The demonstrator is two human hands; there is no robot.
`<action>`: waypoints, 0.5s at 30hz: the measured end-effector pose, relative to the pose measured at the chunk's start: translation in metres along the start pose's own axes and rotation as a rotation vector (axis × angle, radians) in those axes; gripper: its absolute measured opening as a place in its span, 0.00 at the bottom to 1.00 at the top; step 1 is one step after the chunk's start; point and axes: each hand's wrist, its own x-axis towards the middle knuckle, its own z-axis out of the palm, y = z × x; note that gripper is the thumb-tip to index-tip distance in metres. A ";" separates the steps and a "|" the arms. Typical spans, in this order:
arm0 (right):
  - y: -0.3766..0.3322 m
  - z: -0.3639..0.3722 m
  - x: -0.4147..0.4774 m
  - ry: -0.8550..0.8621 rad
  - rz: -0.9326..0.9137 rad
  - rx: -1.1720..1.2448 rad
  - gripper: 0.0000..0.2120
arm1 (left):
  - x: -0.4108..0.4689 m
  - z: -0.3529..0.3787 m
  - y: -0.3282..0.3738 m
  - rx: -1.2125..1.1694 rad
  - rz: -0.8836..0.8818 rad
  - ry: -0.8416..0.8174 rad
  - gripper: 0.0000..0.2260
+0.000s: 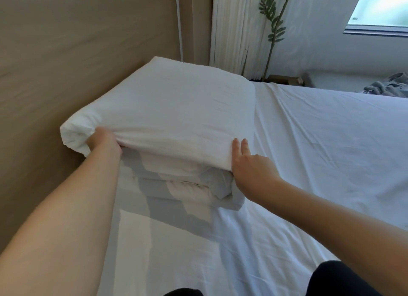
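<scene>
While the left hand (103,141) digs in at the near-left corner, the big white rectangular cotton-cased pillow (176,106) sits at the head end of the bed. Its long left side runs along the tan fabric-look headboard (66,64). L grip is clamped on that corner, with the fingers curled out of sight into the pillow's edge and only the knuckles and wrist showing.

Over on the other side, the right hand (249,170) is at the near-right corner. Two fingers (235,148) lie straight on top of the pillowcase, and the rest, incl. the thumb, are hidden behind the edge. So for the R grip I can't tell whether it's pinching or just pressing.

The pillow's near edge is over a stack of folded white and pale-grey bedding (194,185), which bulges out beneath it btwn the two hands. Can't tell if the pillow rests on the stack or is held just off it. The far end reaches toward the bed's corner.

All of this is on a white, lightly creased bedsheet (320,141), with a sunlit patch in the foreground. Background: a white pleated curtain (234,31), a thin green leafy plant (273,24) in front of it, and a bright window (384,6) top right. A crumpled grey cloth (388,86) lies beyond the bed's far edge. The person's black-clad knee (344,280) shows at the bottom.
</scene>
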 end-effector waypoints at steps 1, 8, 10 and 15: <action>0.001 0.001 -0.001 -0.001 -0.001 0.002 0.32 | 0.000 0.000 -0.002 -0.022 -0.014 -0.013 0.13; -0.003 -0.001 0.008 -0.001 -0.143 0.092 0.39 | 0.003 -0.016 0.014 -0.245 -0.031 -0.170 0.10; -0.019 -0.009 0.022 0.029 -0.257 0.141 0.40 | 0.013 -0.019 0.023 -0.227 -0.020 -0.156 0.15; -0.069 -0.033 0.085 0.047 -0.374 0.337 0.32 | 0.018 -0.020 0.040 -0.206 0.020 -0.065 0.09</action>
